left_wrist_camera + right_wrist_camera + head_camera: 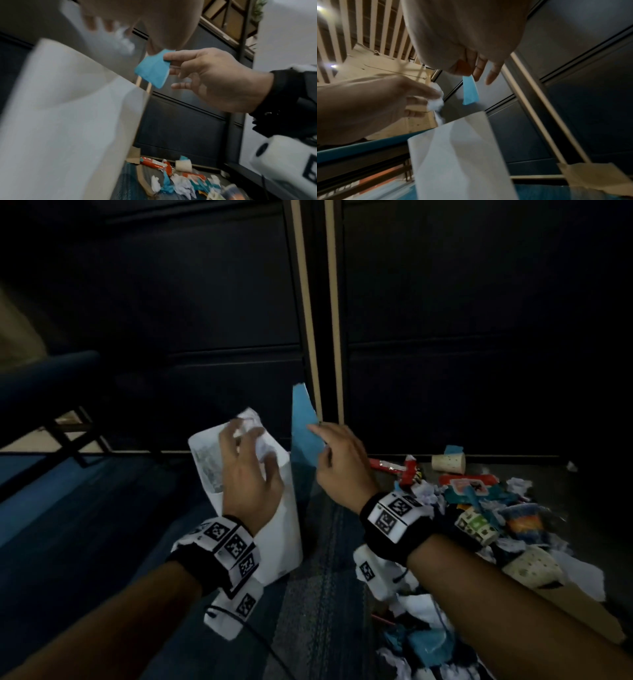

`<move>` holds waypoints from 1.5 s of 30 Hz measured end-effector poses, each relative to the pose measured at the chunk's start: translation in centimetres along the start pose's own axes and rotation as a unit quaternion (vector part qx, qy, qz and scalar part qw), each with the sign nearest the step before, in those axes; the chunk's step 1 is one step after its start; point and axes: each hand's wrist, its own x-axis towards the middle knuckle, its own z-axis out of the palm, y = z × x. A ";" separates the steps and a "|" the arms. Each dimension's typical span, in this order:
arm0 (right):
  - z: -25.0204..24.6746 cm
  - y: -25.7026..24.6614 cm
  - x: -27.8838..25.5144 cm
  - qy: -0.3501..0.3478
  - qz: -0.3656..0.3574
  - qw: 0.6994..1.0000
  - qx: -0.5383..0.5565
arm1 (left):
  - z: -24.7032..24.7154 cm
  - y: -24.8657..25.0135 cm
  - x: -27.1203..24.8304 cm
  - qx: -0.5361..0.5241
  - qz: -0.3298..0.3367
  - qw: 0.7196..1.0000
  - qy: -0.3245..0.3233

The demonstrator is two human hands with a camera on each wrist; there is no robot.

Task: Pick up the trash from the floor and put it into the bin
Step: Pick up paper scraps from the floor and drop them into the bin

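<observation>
I keep my left hand [248,470] spread above the bin [274,529], releasing paper [253,426]; my right hand [339,463] pinches a blue scrap [303,429] alongside, ready.

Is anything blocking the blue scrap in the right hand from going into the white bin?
Partly. The left hand, with crumpled white paper at its fingertips, hovers over the white bin opening. The right hand pinches the blue scrap just right of the bin's rim; nothing else visible lies between.
</observation>
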 end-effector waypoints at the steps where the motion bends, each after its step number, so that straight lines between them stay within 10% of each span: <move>1: 0.6 -1.1 0.5 -0.022 -0.002 1.000 0.015 | -0.7 -0.9 0.4 0.031 -0.012 0.999 -0.008; 8: 4.9 -3.3 1.0 -0.219 -0.015 0.976 0.009 | -3.1 -3.2 0.1 0.174 -0.182 0.957 -0.146; 14: 3.8 0.1 -1.0 -0.138 0.024 0.987 0.077 | -2.5 -1.3 -0.4 0.120 0.020 0.989 -0.081; 19: 1.4 7.4 -4.9 -0.115 0.070 0.991 0.005 | 2.2 0.1 -3.8 0.036 0.085 0.979 -0.184; 27: -2.3 16.3 -12.6 -0.208 0.228 0.949 -0.070 | 12.3 -3.3 -10.5 0.009 0.109 0.828 -0.549; 34: -1.8 22.5 -18.0 -0.283 0.300 0.905 -0.104 | 19.5 -4.1 -15.3 0.048 0.003 0.716 -0.696; 45: -0.4 22.8 -18.8 -0.335 0.309 0.877 -0.150 | 21.5 -3.8 -19.5 0.129 0.001 0.731 -0.670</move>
